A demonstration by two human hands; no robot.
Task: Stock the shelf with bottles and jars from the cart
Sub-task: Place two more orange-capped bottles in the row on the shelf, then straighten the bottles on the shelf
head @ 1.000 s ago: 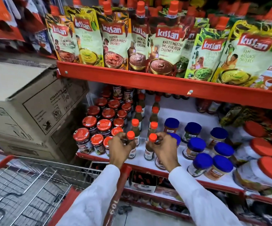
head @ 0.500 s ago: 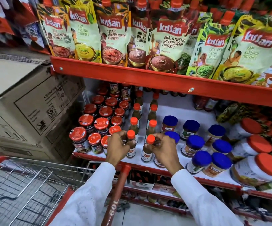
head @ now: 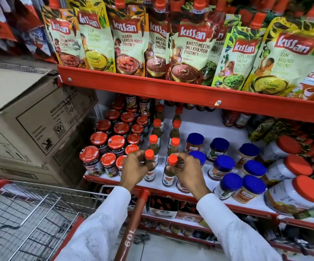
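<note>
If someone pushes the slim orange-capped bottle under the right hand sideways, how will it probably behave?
The bottle looks tall with a narrow base, so it would probably tip rather than slide. The right hand grips it near the cap, which gives leverage to topple it. The neighbouring bottle stands close and might get knocked.

At the shelf's (head: 199, 129) front edge, left hand (head: 133, 169) and right hand (head: 188, 171) each grip an orange-capped bottle's neck.

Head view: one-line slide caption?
Both hands grip orange-capped sauce bottles on the white shelf above the wire cart.
</note>
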